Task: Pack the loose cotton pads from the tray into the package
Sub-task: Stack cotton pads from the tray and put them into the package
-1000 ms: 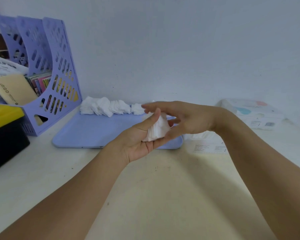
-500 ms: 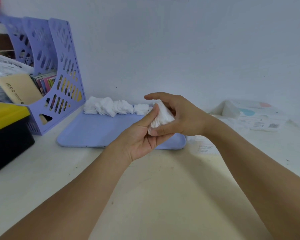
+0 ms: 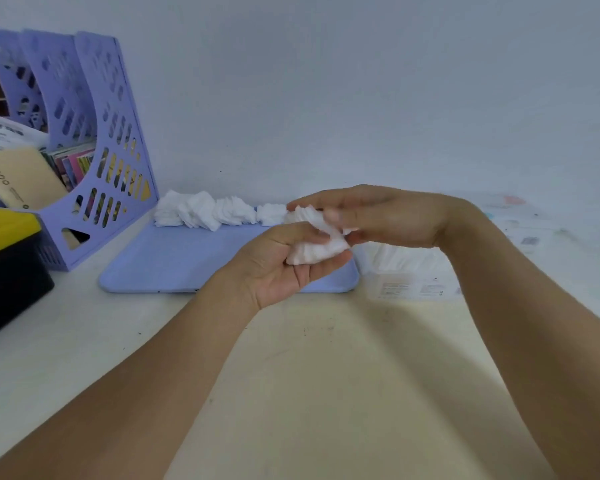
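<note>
Head view: at frame centre, the left hand (image 3: 274,268) cradles a stack of cotton pads (image 3: 317,249) while the right hand (image 3: 378,216) pinches its top. The package (image 3: 409,268) lies right, nearer the right hand; more pads remain on the tray (image 3: 187,261).

Pale surface (image 3: 326,393) against a white wall

A lilac tray (image 3: 187,265) lies flat at the middle; a lilac file rack (image 3: 94,168) stands to its left, a yellow-lidded black box (image 3: 7,265) nearer, and a clear package (image 3: 413,271) just right of the tray.
</note>
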Motion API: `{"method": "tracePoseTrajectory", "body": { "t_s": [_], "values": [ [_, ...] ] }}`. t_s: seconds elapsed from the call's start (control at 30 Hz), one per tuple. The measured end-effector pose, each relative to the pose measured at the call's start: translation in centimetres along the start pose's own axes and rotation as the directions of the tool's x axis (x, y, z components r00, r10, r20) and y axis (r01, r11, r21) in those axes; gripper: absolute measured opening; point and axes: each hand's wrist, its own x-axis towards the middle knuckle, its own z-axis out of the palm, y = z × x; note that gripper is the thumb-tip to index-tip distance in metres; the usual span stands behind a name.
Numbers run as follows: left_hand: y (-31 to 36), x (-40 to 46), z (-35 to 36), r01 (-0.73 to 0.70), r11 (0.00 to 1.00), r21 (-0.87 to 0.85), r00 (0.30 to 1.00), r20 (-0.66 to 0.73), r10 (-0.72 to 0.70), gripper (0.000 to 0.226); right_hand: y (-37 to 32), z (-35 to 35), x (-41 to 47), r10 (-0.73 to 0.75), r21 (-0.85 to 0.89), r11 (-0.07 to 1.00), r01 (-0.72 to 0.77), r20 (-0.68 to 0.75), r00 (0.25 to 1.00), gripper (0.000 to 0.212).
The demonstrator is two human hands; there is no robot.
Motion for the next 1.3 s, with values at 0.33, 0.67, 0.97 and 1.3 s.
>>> {"method": "tracePoseTrajectory", "body": {
  "t_s": [0.33, 0.67, 0.97, 1.3],
  "values": [
    [1.3, 4.4, 3.3, -0.011, 0.956, 0.294, 1.000, -0.013, 0.016, 0.053, 1.4, -2.5, -1.1, -0.032, 0.005, 0.999, 0.035, -0.282, 0.959, 0.038],
    [0.7, 6.9, 4.0, -0.095, 0.864, 0.494, 0.978, -0.115, 0.173, 0.036, 3.0, -4.1, -1.8, 0.125, 0.086, 0.992, -0.094, -0.497, 0.859, 0.013],
    [-4.1, 7.5, -2.1, -0.324, 0.152, 0.934, 0.820, 0.197, 0.537, 0.016, 4.4, -4.2, -0.8, 0.462, 0.646, 0.761, 0.058, -0.602, 0.652, 0.009],
    [-3.7, 7.4, -1.4, -0.335, -0.156, 0.929, 0.824, 0.369, 0.430, 0.016, 4.9, -5.6, -2.4, 0.456, 0.617, 0.783, 0.086, -0.662, 0.595, 0.025]
  ]
}}
